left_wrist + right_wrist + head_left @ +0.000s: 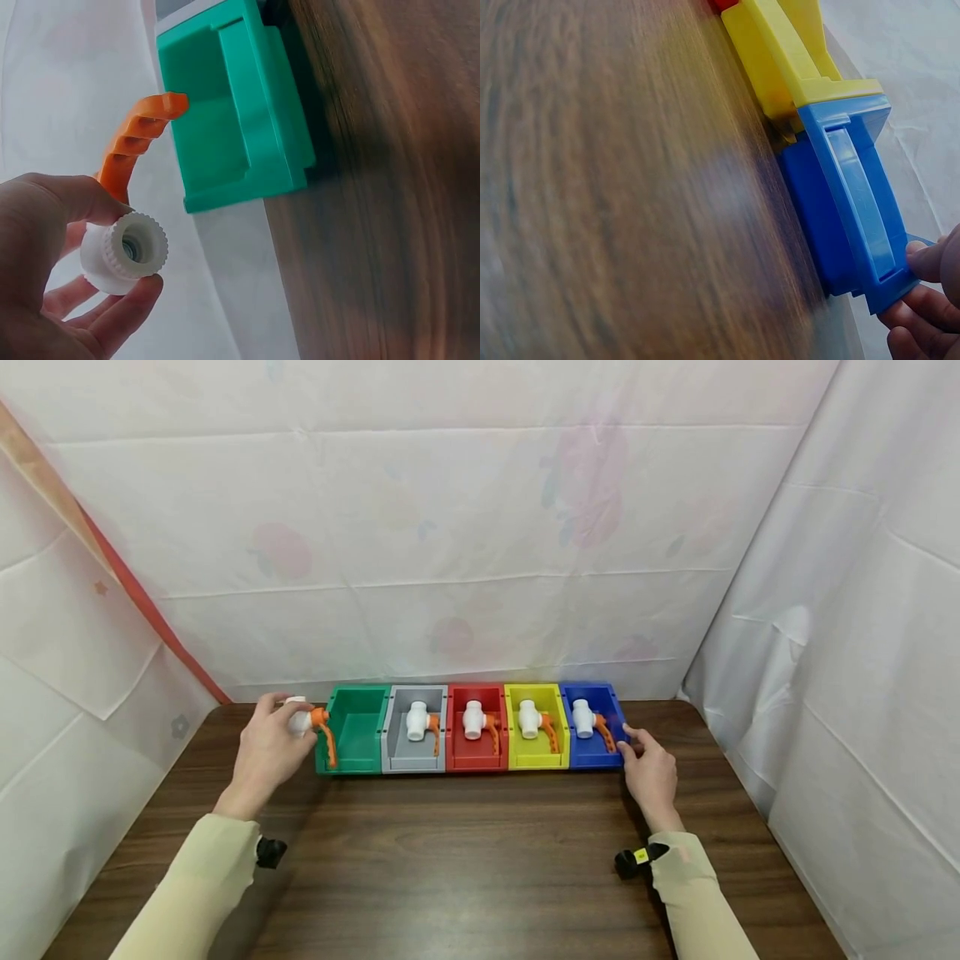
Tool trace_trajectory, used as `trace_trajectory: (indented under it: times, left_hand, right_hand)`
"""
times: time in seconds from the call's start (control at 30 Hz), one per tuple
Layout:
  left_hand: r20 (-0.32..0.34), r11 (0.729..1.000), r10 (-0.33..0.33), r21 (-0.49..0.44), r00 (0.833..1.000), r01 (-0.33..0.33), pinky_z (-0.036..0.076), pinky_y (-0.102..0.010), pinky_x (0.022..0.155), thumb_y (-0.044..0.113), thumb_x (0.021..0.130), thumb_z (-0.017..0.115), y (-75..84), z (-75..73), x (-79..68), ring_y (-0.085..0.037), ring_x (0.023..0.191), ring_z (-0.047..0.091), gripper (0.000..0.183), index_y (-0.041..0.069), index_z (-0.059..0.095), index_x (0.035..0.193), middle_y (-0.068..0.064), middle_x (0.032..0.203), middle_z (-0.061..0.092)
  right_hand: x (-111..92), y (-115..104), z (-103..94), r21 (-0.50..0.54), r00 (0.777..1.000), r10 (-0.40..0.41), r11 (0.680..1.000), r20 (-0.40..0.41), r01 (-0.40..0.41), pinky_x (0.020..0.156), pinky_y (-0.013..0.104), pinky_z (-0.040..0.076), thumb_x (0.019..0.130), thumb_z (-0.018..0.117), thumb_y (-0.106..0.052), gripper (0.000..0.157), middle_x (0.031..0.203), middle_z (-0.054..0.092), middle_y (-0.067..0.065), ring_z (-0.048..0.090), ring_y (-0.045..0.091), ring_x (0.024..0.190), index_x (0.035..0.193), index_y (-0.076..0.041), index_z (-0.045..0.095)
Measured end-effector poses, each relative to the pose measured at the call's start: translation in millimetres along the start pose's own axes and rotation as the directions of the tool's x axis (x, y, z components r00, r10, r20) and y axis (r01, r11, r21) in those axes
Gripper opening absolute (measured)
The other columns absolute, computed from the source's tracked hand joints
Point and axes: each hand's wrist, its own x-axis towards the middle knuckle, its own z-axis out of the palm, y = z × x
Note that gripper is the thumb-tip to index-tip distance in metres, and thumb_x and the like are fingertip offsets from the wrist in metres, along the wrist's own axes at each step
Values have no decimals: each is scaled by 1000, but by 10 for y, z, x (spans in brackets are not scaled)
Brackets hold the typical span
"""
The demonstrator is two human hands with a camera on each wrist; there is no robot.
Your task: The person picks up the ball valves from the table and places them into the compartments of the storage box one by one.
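A white ball valve [124,251] with an orange lever handle is held between the thumb and fingers of my left hand [272,745]. The hand is at the left side of the green bin [352,767], and the handle [135,142] reaches over that bin's side in the head view. Inside the green bin I see no valve. My right hand [651,778] grips the right wall of the blue bin [862,225], thumb on the rim and fingers against the outside. A similar valve [582,718] lies in the blue bin.
Between the green and blue bins stand a grey bin [415,766], a red bin [477,763] and a yellow bin [538,762], each with one valve. The row sits at the back of the wooden table [450,868], near a white curtain [465,527].
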Motion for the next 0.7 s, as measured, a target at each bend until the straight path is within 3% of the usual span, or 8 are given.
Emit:
trace_trajectory:
  times: [0.7]
  left_hand:
    - [55,999,-13,-30,998,15,48,-62,82,4,85,68,201,393,382,-48,107,53,30,1,68,115,-23,138,43]
  right_hand:
    - [8,14,9,-6,1000,3,1000,-4,-3,60,37,43,96,69,-20,31,84,69,11,60,26,67,127,-16,69]
